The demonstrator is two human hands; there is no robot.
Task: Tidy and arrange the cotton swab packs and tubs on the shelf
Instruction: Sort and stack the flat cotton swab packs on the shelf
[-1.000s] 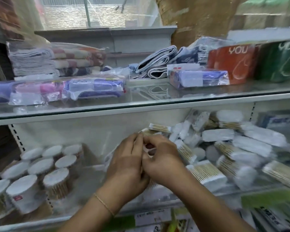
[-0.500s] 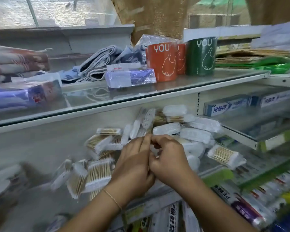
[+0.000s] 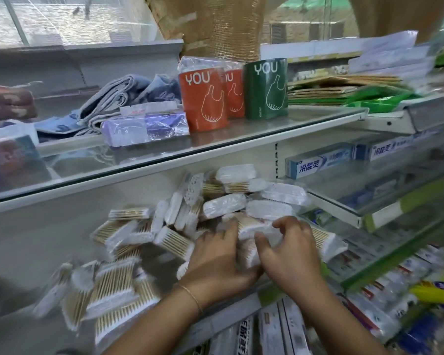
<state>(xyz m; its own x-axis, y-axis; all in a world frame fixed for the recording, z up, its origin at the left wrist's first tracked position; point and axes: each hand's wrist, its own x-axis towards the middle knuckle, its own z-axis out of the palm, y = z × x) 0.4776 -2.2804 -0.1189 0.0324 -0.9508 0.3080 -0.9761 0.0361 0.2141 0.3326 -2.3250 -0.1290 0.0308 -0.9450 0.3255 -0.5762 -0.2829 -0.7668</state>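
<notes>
Left hand (image 3: 215, 262) flat against heaped swab packs (image 3: 223, 204) on lower shelf (image 3: 241, 303), right hand (image 3: 292, 254) just beside, curled round one pack (image 3: 256, 228); risk: tugging it free may topple loose neighbours off the edge.

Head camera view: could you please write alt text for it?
The right hand grips a cotton swab pack and the left hand touches it, amid a heap of packs on a shelf. Orange pouches and a green pouch stand on the glass shelf above.
</notes>
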